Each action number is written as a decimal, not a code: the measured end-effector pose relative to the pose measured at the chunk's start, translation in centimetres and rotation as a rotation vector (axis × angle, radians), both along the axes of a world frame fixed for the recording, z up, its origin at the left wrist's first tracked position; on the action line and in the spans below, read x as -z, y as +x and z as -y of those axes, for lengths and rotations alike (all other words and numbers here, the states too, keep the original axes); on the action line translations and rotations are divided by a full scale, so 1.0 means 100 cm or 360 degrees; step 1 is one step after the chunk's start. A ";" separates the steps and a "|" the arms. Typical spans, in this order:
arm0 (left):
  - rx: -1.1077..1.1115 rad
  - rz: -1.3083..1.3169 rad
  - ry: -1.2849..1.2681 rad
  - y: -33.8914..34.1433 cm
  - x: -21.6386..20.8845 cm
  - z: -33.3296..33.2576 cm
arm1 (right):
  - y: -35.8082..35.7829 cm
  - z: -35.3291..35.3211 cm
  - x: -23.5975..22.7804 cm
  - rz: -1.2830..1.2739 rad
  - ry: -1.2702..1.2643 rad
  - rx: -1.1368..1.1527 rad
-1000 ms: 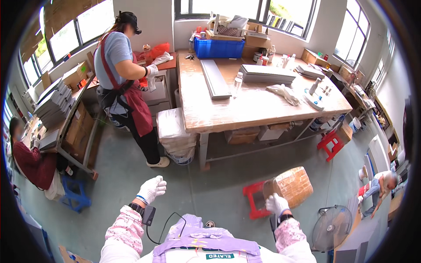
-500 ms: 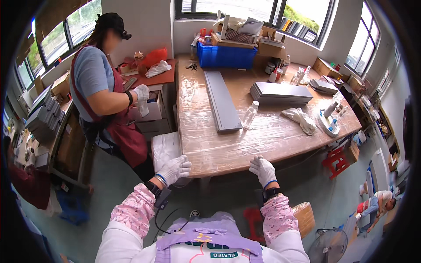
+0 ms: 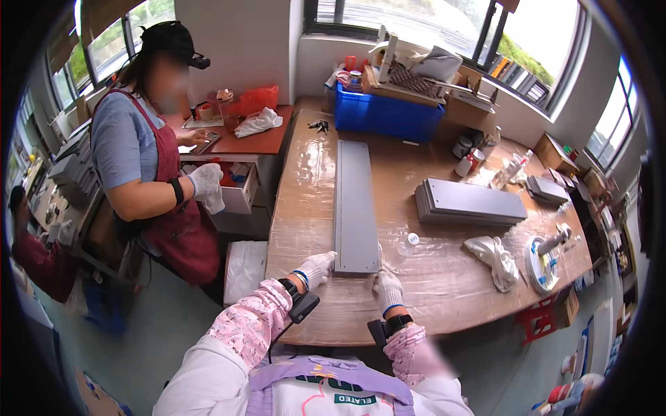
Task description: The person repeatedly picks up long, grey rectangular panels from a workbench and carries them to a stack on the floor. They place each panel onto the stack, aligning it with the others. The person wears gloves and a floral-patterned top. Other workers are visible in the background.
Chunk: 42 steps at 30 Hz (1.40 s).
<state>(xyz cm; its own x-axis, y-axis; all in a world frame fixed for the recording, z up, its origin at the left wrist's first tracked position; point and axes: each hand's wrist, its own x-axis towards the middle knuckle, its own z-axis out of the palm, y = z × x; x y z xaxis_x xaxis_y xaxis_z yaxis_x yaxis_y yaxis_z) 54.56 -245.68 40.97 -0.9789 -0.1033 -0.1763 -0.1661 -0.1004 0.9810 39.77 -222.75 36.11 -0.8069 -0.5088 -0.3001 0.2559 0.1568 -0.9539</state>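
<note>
A long grey metal panel lies lengthwise on the film-covered table, its short end toward me. My left hand, in a white knit glove, holds the near left corner with closed fingers. At the near right corner my right hand, gloved too, has its fingers curled onto the panel's edge; the fingertips are partly hidden. Just right of the panel a clear bottle with a white cap stands on the table. A stack of similar grey panels sits farther right.
A crumpled white cloth and a white tray with bottles are on the right. Behind stands a blue bin loaded with things. To the left, a co-worker in a maroon apron stands beside a red-topped desk with an open drawer.
My hands have come forward from the table's front edge to the near corners of the grey panel and taken hold of it. The view has moved closer to the table.
</note>
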 end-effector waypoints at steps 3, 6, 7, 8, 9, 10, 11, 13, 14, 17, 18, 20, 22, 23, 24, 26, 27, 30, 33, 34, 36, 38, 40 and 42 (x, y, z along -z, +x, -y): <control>-0.0113 0.0295 -0.0707 -0.019 -0.009 -0.010 | 0.006 0.012 -0.028 0.0270 0.0070 -0.0027; -0.0031 0.0676 -0.1022 -0.028 -0.036 -0.013 | 0.016 0.022 -0.067 0.0212 0.0322 -0.0104; -0.0175 0.0792 -0.0704 -0.028 -0.043 -0.014 | 0.019 0.025 -0.078 0.0272 0.0274 -0.0086; -0.0320 0.0915 -0.0506 -0.031 -0.048 -0.016 | 0.020 0.028 -0.088 0.0330 0.0223 -0.0061; -0.0438 0.1023 -0.0327 -0.032 -0.051 -0.016 | 0.020 0.031 -0.096 0.0387 0.0170 -0.0027; -0.0489 0.1031 -0.0306 -0.031 -0.052 -0.015 | 0.021 0.035 -0.102 0.0452 0.0169 0.0042; -0.0553 0.1021 -0.0274 -0.031 -0.051 -0.015 | 0.020 0.037 -0.105 0.0489 0.0150 0.0045; -0.0589 0.1042 -0.0275 -0.032 -0.046 -0.014 | 0.018 0.038 -0.107 0.0562 0.0118 0.0058; -0.0648 0.1062 -0.0217 -0.032 -0.043 -0.013 | 0.018 0.038 -0.106 0.0567 0.0062 0.0053; -0.0627 0.1026 -0.0022 -0.031 -0.041 -0.008 | 0.016 0.035 -0.101 0.0548 -0.0087 0.0072; -0.0628 0.0999 0.0127 -0.032 -0.043 -0.006 | 0.015 0.035 -0.099 0.0615 -0.0165 0.0076; -0.0521 0.1035 -0.0070 -0.032 -0.049 0.001 | 0.012 0.033 -0.098 0.0409 -0.0010 -0.0222; -0.0526 0.0853 0.0057 -0.031 -0.055 0.007 | 0.009 0.036 -0.098 0.0766 -0.0141 -0.0115; -0.0582 0.0695 0.0235 -0.030 -0.058 0.009 | 0.005 0.039 -0.098 0.0732 -0.0143 -0.0202; -0.0629 0.0541 0.0412 -0.028 -0.060 0.009 | 0.002 0.041 -0.098 0.0721 -0.0116 -0.0276; -0.0754 0.0413 0.0849 -0.025 -0.068 0.012 | -0.005 0.048 -0.094 0.0682 0.0045 -0.0431; -0.0747 0.0332 0.0757 -0.023 -0.074 0.014 | -0.007 0.053 -0.090 0.0434 0.0066 -0.0562; -0.0799 0.0279 0.0383 -0.015 -0.101 0.022 | -0.012 0.070 -0.072 -0.0052 0.0092 -0.0836; -0.0714 0.0544 -0.0078 0.017 -0.141 0.036 | -0.011 0.109 -0.057 0.0254 -0.0233 -0.0731; -0.0649 0.0565 -0.0100 0.036 -0.154 0.037 | -0.005 0.123 -0.055 0.0508 -0.0515 -0.0559; -0.0569 0.0561 -0.0130 0.081 -0.175 0.034 | 0.008 0.146 -0.065 0.1292 -0.0842 -0.0222; -0.0595 0.0477 -0.0138 0.135 -0.188 0.019 | 0.028 0.153 -0.085 0.1188 -0.0765 -0.0192; -0.0584 0.0518 -0.0197 0.192 -0.199 0.012 | 0.052 0.159 -0.110 0.1198 -0.0826 -0.0160; -0.0504 0.0708 -0.0248 0.250 -0.206 0.014 | 0.081 0.164 -0.134 0.1326 -0.0924 -0.0045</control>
<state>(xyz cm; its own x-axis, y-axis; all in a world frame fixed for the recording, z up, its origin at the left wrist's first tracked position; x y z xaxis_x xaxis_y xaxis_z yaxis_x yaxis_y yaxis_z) 79.52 -247.06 61.61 -0.7308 -0.4375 -0.5240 -0.5522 -0.0725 0.8306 47.84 -239.18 49.51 -0.4390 -0.7705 -0.4621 0.8777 -0.2577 -0.4041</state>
